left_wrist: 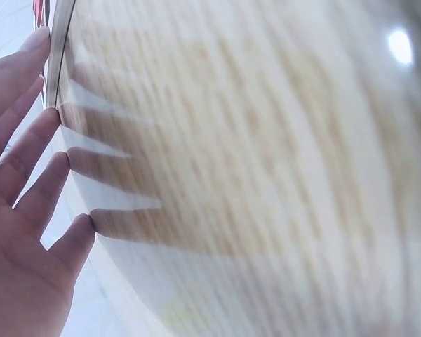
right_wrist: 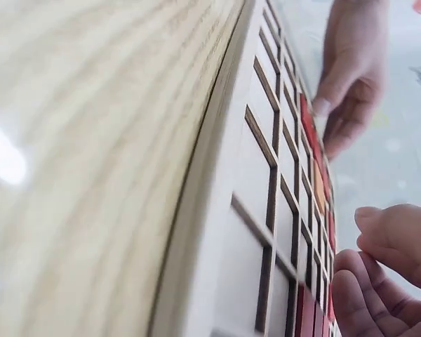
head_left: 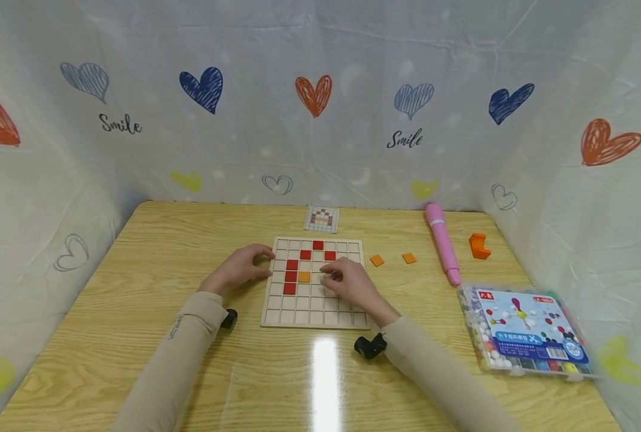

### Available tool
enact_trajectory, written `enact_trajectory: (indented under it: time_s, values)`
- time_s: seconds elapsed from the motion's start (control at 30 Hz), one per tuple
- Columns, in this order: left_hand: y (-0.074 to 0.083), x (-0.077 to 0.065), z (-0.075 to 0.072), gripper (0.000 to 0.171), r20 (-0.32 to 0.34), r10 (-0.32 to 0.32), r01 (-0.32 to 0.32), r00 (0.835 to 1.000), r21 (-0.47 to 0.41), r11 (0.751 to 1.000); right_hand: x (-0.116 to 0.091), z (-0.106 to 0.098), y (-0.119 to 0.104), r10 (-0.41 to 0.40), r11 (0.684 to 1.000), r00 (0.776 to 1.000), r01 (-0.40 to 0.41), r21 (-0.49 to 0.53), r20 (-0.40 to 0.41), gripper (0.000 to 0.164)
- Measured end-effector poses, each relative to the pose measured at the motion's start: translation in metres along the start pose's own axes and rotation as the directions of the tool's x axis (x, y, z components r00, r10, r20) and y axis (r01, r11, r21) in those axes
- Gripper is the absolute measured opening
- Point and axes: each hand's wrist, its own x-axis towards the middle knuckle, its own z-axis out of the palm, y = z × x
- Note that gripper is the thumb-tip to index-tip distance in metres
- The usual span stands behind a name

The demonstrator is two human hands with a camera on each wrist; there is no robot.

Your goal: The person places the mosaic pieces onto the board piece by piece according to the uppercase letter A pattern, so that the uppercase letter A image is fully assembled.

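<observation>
A wooden grid board lies mid-table, with several red tiles and one orange tile set in its cells. My left hand rests flat on the table, its straight fingers touching the board's left edge. Over the board's middle, just right of the orange tile, my right hand hovers with curled fingers and the thumb close to them. No tile shows between them. The right wrist view shows the board close up and the left hand beyond it.
Two loose orange tiles lie right of the board. Further right are a pink cylinder, an orange block and a clear plastic kit box. A small pattern card lies behind the board. Cloth walls enclose the table.
</observation>
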Motion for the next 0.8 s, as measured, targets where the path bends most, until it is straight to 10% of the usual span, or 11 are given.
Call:
enact_trajectory:
  time_s: [0.3, 0.57, 0.8]
  values:
    - [-0.001, 0.003, 0.000, 0.039, -0.005, 0.000, 0.000, 1.000, 0.009, 1.000, -0.043, -0.038, 0.041, 0.172, 0.982, 0.971, -0.156, 0.106, -0.163, 0.035]
    - [0.001, 0.002, 0.000, 0.039, 0.003, -0.007, 0.007, 1.000, 0.006, 1.000, -0.062, -0.087, 0.093, 0.401, 0.915, 0.886, -0.374, 0.152, -0.233, 0.055]
    - [-0.001, 0.002, 0.001, 0.039, 0.005, -0.024, 0.024, 1.000, -0.011, 1.000, -0.055, -0.097, 0.116, 0.370, 0.927, 0.900, -0.374, 0.027, -0.230, 0.060]
